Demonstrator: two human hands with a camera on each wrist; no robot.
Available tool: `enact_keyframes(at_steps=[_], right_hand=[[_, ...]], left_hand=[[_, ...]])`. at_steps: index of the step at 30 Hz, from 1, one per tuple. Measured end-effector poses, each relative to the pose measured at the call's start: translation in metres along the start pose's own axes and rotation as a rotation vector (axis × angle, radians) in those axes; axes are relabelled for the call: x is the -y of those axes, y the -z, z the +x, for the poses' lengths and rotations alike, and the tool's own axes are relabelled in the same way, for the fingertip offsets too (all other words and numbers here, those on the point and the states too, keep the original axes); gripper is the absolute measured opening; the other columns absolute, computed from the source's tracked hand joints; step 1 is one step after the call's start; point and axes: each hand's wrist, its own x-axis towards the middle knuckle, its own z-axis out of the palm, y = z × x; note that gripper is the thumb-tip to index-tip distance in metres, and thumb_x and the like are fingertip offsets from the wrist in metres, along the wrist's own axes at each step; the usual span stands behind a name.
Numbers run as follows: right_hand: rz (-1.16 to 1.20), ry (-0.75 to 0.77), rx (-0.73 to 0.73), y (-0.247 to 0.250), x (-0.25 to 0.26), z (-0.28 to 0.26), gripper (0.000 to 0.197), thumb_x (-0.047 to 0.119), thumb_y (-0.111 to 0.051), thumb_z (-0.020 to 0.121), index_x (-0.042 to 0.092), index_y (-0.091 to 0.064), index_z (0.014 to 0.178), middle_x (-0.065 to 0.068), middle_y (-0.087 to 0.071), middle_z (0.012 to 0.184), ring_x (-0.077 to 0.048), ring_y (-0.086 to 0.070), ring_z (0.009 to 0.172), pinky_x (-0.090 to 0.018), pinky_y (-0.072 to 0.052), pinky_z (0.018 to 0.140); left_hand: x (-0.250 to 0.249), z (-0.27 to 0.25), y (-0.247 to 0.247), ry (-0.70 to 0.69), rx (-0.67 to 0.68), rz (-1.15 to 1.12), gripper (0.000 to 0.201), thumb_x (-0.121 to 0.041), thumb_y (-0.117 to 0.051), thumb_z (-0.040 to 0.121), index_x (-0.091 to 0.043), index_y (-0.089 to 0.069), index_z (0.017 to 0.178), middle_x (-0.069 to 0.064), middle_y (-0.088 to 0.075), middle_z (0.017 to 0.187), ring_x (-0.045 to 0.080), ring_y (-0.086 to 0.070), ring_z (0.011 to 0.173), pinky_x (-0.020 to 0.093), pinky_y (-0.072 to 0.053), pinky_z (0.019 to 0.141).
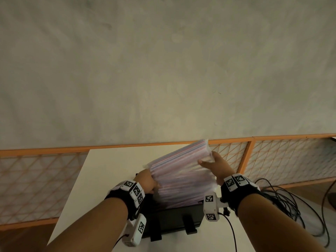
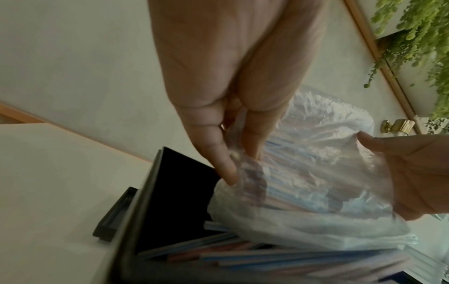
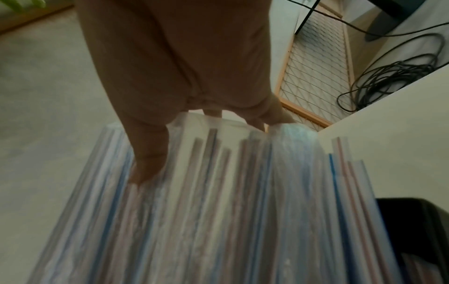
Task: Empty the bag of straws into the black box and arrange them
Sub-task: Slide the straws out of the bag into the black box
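A clear plastic bag of striped straws (image 1: 180,171) is tilted with its lower end over the open black box (image 1: 174,219) on the white table (image 1: 109,170). My left hand (image 1: 147,182) pinches the bag's lower left side, seen up close as the bag (image 2: 303,182) held by my left hand (image 2: 233,153). My right hand (image 1: 212,166) grips the bag's upper end, thumb on top. In the right wrist view my right hand (image 3: 194,123) holds the bag (image 3: 218,211) from above. Several blue and red striped straws (image 2: 267,255) lie in the box (image 2: 175,192).
A coil of black cables (image 1: 283,200) lies on the table to the right. An orange-framed mesh panel (image 1: 272,157) runs behind the table. A monitor base (image 3: 391,15) stands at far right. Green plants (image 2: 417,38) hang on the wall.
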Motion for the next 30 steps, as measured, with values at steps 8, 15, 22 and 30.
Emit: enact_keyframes(at_steps=[8,15,22,30], right_hand=[[-0.448,0.028,-0.001,-0.003,0.006,-0.001,0.076,0.012,-0.081,0.068,0.003,-0.042,0.133,-0.014,-0.060,0.121,-0.027,-0.058,0.109,-0.032,-0.047,0.087],[-0.505,0.021,-0.056,-0.003,0.004,0.006,0.050,0.017,-0.079,0.070,0.004,-0.058,0.113,-0.009,-0.061,0.101,-0.023,-0.055,0.090,-0.028,-0.041,0.073],[-0.537,0.020,-0.053,-0.010,0.004,-0.001,0.041,0.028,-0.069,0.081,0.005,-0.061,0.114,-0.013,-0.066,0.112,-0.025,-0.059,0.095,-0.032,-0.046,0.080],[-0.672,0.020,0.062,-0.015,0.004,-0.009,0.032,0.028,-0.058,0.090,0.008,-0.056,0.115,-0.015,-0.065,0.115,-0.028,-0.063,0.103,-0.039,-0.052,0.092]], left_hand=[[-0.004,-0.001,-0.003,-0.092,-0.079,0.089,0.035,-0.013,-0.069,0.075,-0.007,-0.066,0.109,0.012,-0.070,0.107,0.025,-0.066,0.098,0.034,-0.054,0.088],[-0.008,-0.009,-0.005,-0.064,-0.036,0.162,0.042,-0.005,-0.070,0.074,-0.005,-0.059,0.114,0.015,-0.066,0.110,0.029,-0.064,0.101,0.037,-0.056,0.088],[-0.004,-0.006,-0.009,-0.134,-0.061,0.162,0.051,-0.007,-0.079,0.070,-0.009,-0.058,0.117,0.007,-0.065,0.106,0.022,-0.061,0.100,0.027,-0.050,0.089],[0.000,-0.010,-0.005,-0.131,0.025,-0.043,0.048,-0.018,-0.076,0.072,-0.014,-0.061,0.117,0.004,-0.068,0.106,0.019,-0.065,0.098,0.031,-0.054,0.088]])
